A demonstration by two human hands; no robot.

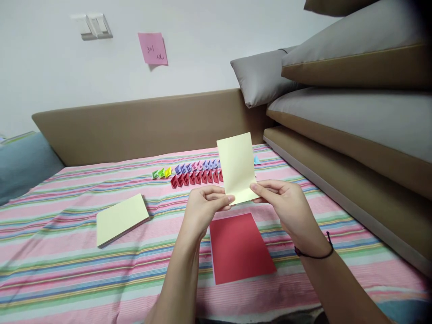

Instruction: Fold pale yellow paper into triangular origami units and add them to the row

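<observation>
Both my hands hold a pale yellow sheet of paper (236, 165) upright above a striped bedsheet (60, 270). My left hand (202, 209) pinches its lower left corner; my right hand (282, 202) pinches its lower right edge. Below the hands lies a red sheet (239, 248) flat on the bed. A stack of pale yellow paper (120, 218) lies to the left. Behind the held sheet stand rows of small folded paper pieces (192, 173) in green, yellow, purple, pink and red, with a blue one (257, 160) at the right.
A brown padded headboard (141, 121) runs along the back. Stacked grey and brown cushions (354, 103) rise at the right. A grey-blue pillow (23, 164) lies at the left. A pink note (152, 48) and a light switch (92, 26) are on the wall.
</observation>
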